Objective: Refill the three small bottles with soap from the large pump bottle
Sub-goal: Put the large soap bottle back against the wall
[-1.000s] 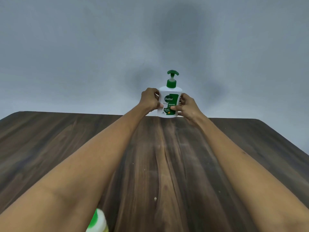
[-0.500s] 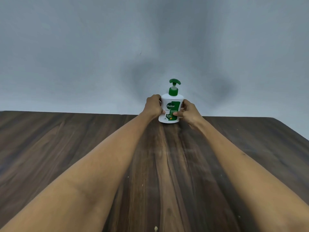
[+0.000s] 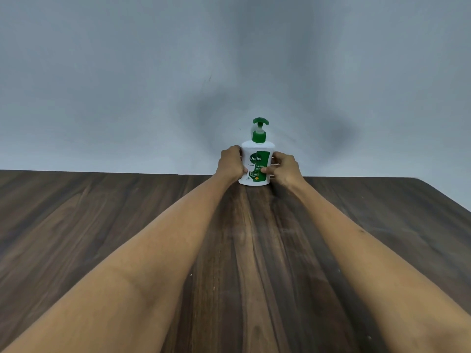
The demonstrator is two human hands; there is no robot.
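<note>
Both hands (image 3: 230, 165) (image 3: 285, 169) around pump bottle (image 3: 257, 164), far table edge (image 3: 102, 172).

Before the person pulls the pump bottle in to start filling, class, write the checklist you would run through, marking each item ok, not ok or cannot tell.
1. Left hand grips the pump bottle: ok.
2. Right hand grips its other side: ok.
3. Bottle upright, base on the table: ok.
4. Green pump head in place on top: ok.
5. Three small bottles ready within view: not ok, none shows in the head view.
6. Enough soap inside: cannot tell, the bottle is opaque white.
</note>
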